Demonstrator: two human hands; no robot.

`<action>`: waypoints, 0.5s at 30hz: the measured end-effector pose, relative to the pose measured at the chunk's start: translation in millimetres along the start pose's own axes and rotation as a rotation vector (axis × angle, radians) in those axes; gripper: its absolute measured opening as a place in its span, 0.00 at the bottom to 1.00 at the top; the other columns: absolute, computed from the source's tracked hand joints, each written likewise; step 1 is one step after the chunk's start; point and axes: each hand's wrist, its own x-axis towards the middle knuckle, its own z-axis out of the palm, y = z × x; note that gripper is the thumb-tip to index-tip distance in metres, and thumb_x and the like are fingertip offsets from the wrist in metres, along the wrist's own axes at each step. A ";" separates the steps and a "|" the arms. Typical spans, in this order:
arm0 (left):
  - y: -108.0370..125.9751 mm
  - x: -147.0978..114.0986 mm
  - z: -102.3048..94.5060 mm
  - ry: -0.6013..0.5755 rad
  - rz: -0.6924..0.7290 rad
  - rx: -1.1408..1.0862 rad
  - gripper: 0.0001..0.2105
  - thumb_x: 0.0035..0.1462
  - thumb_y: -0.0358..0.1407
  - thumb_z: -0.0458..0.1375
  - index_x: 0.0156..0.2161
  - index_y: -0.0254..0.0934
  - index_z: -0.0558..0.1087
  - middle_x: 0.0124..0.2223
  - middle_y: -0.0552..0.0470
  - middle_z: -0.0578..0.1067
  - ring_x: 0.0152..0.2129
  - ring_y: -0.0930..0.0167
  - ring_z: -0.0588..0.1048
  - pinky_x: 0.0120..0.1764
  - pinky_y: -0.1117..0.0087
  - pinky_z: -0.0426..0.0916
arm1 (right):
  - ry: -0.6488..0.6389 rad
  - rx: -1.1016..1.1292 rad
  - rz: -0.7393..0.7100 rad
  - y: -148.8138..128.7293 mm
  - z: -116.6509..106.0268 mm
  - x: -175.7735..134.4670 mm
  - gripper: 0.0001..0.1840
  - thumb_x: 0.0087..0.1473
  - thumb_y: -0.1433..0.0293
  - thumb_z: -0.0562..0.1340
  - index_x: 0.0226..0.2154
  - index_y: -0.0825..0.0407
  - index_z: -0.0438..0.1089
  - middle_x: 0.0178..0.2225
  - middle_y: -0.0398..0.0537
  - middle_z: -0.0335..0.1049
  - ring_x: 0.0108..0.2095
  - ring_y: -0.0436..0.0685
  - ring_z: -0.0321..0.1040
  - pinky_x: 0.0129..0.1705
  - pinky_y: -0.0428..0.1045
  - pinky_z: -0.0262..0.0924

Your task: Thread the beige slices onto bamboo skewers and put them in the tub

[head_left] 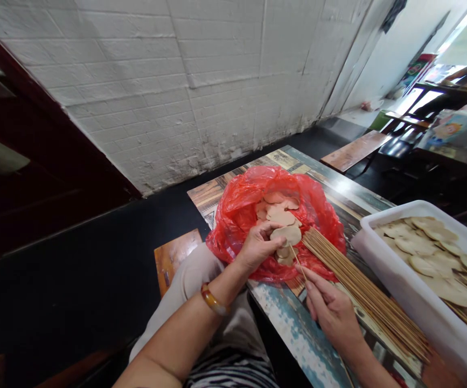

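Whitewashed wall [156, 81], marked along its base, stood behind a patterned table [276, 304]. On the table lay an open red plastic bag [237, 215] containing pale slices [276, 207]. Left hand [260, 247] had thumb and fingers clamped on a round slice [288, 234] above the bag. Right hand [330, 302] pinched a thin stick [301, 267], its tip at the slice's lower edge; whether it had pierced could not be told. A stick bundle [366, 293] lay between the bag and a white tub [395, 269] holding further slices and sticks.
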 end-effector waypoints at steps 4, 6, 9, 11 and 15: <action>0.1 0.3 0.2 -0.008 0.035 0.039 0.15 0.38 0.36 0.64 0.35 0.33 0.72 0.30 0.52 0.73 0.26 0.75 0.69 0.30 0.75 0.61 | 0.003 -0.014 -0.010 3.4 -0.1 1.1 0.23 0.56 0.62 0.52 0.51 0.56 0.64 0.13 0.36 0.54 0.14 0.48 0.52 0.18 0.44 0.50; -0.3 0.6 -0.1 -0.010 0.049 0.061 0.14 0.39 0.35 0.63 0.35 0.33 0.72 0.31 0.52 0.72 0.26 0.75 0.69 0.31 0.75 0.61 | 0.006 -0.009 -0.005 4.8 0.1 1.8 0.23 0.56 0.62 0.52 0.51 0.56 0.64 0.13 0.36 0.53 0.14 0.48 0.52 0.17 0.44 0.49; -1.4 1.3 -0.8 -0.014 0.058 0.105 0.14 0.39 0.35 0.63 0.34 0.33 0.72 0.31 0.52 0.72 0.26 0.75 0.68 0.30 0.76 0.61 | 0.009 0.007 -0.001 5.2 0.5 2.4 0.23 0.56 0.62 0.52 0.51 0.56 0.64 0.13 0.36 0.53 0.14 0.48 0.52 0.17 0.44 0.50; -2.3 1.6 -1.0 -0.010 0.059 0.128 0.14 0.39 0.35 0.63 0.35 0.33 0.73 0.31 0.52 0.72 0.26 0.75 0.67 0.30 0.76 0.61 | 0.018 0.007 -0.004 4.5 0.7 2.6 0.23 0.55 0.63 0.53 0.51 0.56 0.64 0.13 0.36 0.53 0.14 0.48 0.52 0.17 0.44 0.50; -2.2 1.4 -0.6 -0.019 0.048 0.130 0.14 0.39 0.35 0.63 0.35 0.34 0.73 0.31 0.52 0.72 0.26 0.75 0.68 0.30 0.76 0.61 | 0.028 0.008 -0.013 2.8 0.7 2.9 0.22 0.55 0.63 0.53 0.49 0.56 0.66 0.13 0.36 0.54 0.14 0.48 0.52 0.16 0.43 0.50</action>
